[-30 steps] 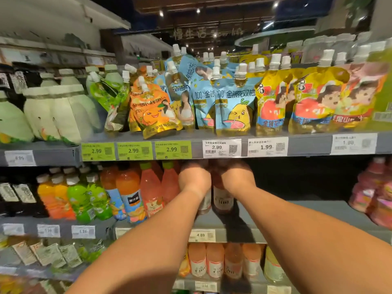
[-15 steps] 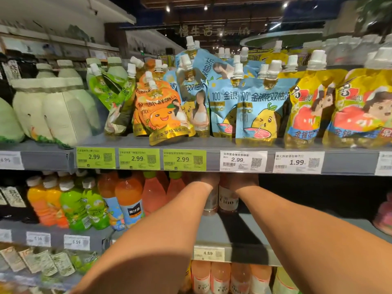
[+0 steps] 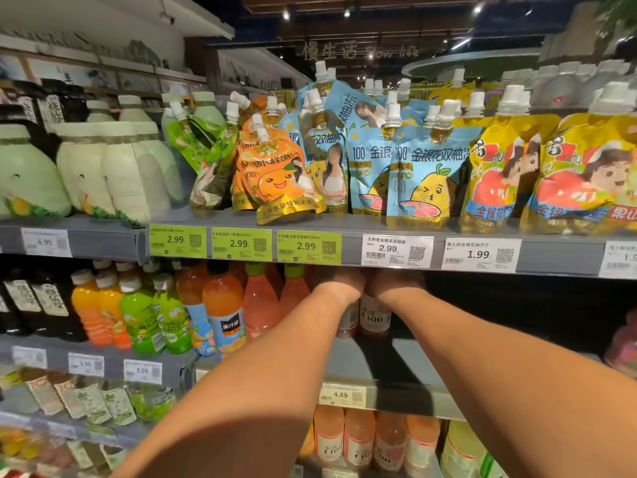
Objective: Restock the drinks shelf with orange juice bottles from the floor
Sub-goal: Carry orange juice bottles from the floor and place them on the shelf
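left hand (image 3: 339, 282): reaching into the middle shelf (image 3: 396, 363), top half sitting under the price rail (image 3: 344, 250); seems to be holding the top of a bottle (image 3: 346, 319), fingers hidden, so cannot tell the grip.
right hand (image 3: 396, 282): sitting just beside the left, over the C100 bottle (image 3: 375, 317); fingers also hidden behind the rail (cannot tell).
bottles: both standing upright near the shelf's back, left of its dark part; clear plastic, pinkish drink, white labels.
around: pink bottles (image 3: 262, 305) with green caps and an orange juice bottle (image 3: 223, 305) standing just left of the forearms, toward the shelf's left end.
above: glossy spout pouches (image 3: 420, 181) crowding the upper shelf's front edge, soft and crinkled.
below: same pinkish bottles (image 3: 358, 439) lining the lower shelf.
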`<move>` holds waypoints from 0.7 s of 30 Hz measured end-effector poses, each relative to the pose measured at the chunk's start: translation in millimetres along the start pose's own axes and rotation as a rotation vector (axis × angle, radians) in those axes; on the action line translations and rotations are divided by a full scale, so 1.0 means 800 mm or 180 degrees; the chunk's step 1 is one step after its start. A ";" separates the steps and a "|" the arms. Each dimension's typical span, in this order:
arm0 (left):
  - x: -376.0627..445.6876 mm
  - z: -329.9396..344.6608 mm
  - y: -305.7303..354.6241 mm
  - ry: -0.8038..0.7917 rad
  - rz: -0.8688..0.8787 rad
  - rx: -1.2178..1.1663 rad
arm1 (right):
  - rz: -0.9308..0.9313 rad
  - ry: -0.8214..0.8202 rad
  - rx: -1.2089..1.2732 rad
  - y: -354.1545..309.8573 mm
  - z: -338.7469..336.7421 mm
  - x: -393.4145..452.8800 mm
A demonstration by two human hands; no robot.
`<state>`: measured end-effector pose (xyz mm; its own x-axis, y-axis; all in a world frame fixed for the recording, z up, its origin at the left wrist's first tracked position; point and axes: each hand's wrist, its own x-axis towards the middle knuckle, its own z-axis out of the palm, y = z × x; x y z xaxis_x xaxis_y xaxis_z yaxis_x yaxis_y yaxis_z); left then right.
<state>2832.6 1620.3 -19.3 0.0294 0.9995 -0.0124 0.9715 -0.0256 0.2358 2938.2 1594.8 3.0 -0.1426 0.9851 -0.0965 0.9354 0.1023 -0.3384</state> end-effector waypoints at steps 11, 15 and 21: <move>-0.186 -0.034 -0.014 0.1577 -0.0015 -0.0953 | -0.0213 0.1867 0.0149 -0.041 0.033 -0.124; -0.263 -0.061 -0.049 0.1766 0.0003 -0.0610 | -0.0408 0.1880 0.0214 -0.085 0.043 -0.188; -0.445 -0.087 -0.225 0.1013 -0.0717 0.0484 | -0.1013 0.1456 0.0047 -0.222 0.096 -0.307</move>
<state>2631.2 1270.3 10.5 -0.2390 0.9358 0.2592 0.9696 0.2157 0.1152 2782.6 1323.8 14.9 -0.2592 0.8660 0.4277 0.8640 0.4058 -0.2980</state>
